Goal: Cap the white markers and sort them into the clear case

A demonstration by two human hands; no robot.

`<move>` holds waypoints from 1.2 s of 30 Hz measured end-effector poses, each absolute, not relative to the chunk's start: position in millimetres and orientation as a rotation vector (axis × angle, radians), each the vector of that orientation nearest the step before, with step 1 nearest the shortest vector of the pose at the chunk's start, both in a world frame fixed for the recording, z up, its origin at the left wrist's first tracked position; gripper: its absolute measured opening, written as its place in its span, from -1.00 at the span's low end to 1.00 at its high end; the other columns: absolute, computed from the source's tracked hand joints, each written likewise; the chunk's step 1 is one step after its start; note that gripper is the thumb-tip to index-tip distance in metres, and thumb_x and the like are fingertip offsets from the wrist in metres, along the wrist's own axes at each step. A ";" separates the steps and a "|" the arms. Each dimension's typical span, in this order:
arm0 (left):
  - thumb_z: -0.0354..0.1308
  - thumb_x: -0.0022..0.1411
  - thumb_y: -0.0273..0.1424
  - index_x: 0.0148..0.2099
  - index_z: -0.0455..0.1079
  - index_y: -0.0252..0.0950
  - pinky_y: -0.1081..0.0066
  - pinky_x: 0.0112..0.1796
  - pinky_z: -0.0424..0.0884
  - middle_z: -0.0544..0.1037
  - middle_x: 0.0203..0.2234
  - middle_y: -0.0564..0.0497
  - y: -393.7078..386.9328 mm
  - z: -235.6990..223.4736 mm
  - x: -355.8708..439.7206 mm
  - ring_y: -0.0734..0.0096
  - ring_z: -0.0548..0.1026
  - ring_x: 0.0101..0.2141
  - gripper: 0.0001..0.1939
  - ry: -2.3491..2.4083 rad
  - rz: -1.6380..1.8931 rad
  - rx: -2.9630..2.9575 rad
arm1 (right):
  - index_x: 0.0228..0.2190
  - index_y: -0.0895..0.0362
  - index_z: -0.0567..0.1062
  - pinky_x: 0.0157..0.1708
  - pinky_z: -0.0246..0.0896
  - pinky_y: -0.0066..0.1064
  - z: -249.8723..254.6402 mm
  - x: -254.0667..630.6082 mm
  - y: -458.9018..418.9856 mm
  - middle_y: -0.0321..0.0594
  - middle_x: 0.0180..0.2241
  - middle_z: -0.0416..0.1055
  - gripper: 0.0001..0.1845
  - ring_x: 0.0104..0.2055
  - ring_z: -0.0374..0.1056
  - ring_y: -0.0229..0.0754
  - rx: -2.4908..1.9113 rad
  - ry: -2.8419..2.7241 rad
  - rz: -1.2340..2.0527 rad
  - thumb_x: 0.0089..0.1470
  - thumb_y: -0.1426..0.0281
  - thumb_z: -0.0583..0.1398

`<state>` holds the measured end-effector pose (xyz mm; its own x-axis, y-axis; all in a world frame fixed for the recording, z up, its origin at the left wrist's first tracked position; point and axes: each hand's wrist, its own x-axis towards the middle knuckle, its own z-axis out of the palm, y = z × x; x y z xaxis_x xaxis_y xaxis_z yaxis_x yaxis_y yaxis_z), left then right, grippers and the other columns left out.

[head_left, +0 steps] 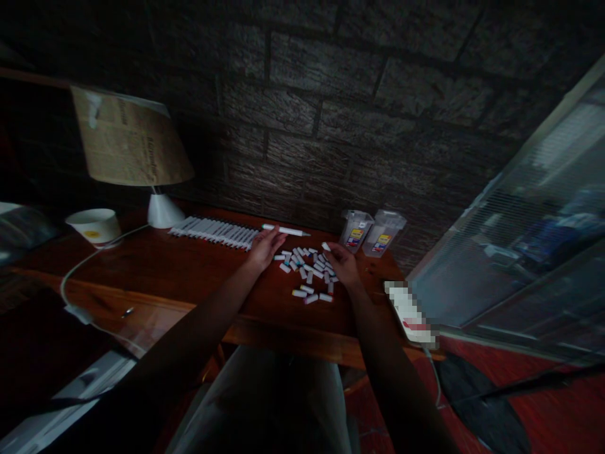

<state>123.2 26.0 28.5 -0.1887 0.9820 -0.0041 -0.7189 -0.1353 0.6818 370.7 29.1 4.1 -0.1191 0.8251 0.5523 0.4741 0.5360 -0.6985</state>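
My left hand grips a white marker whose bare tip points right and whose other end is greenish. Between the fingers of my right hand is a small white marker cap, held up near the marker's tip but apart from it. A loose pile of white marker caps with coloured ends lies on the wooden desk between my hands. Left of my left hand, several white markers lie side by side in a long row.
Two clear plastic containers stand against the brick wall. A lamp and a paper cup are at the left, with a white cord across the desk. A phone with a cable lies at the right edge.
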 end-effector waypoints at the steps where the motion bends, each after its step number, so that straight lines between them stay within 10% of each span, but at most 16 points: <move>1: 0.34 0.11 -0.48 -0.39 0.40 -0.32 0.53 -0.20 0.49 0.55 -0.45 0.10 25.7 28.2 123.4 0.53 0.58 -0.35 -0.85 0.657 1.667 0.562 | -0.11 0.12 0.51 -0.21 0.41 -0.33 4.1 369.8 28.4 -0.13 -0.19 0.56 -0.66 -0.22 0.49 -0.15 -1.071 -1.754 0.436 0.15 0.20 0.16; 26: 0.34 0.10 -0.51 -0.24 0.52 -0.37 0.41 -0.27 0.53 0.63 -0.23 -0.12 9.7 32.2 138.4 0.26 0.62 -0.23 -0.87 0.664 1.437 0.873 | -0.11 0.08 0.56 -0.29 0.38 -0.38 12.9 362.2 16.7 -0.17 -0.26 0.56 -0.65 -0.28 0.48 -0.16 -1.045 -1.773 0.384 0.10 0.19 0.22; 36: 0.11 0.30 -0.13 -0.19 0.52 -0.35 0.17 -0.04 0.49 0.61 -0.14 -0.28 5.7 36.2 139.4 0.01 0.55 -0.02 -0.64 0.511 1.174 0.870 | -0.08 0.07 0.58 -0.14 0.40 -0.29 17.6 363.7 13.9 -0.15 -0.13 0.57 -0.66 -0.20 0.49 -0.11 -1.053 -1.836 0.329 0.13 0.26 0.20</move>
<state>139.4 5.7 36.2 0.3314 0.9395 0.0864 -0.5769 0.1294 0.8065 363.7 13.9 17.6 -0.1681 0.7785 0.6047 0.5200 0.5911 -0.6166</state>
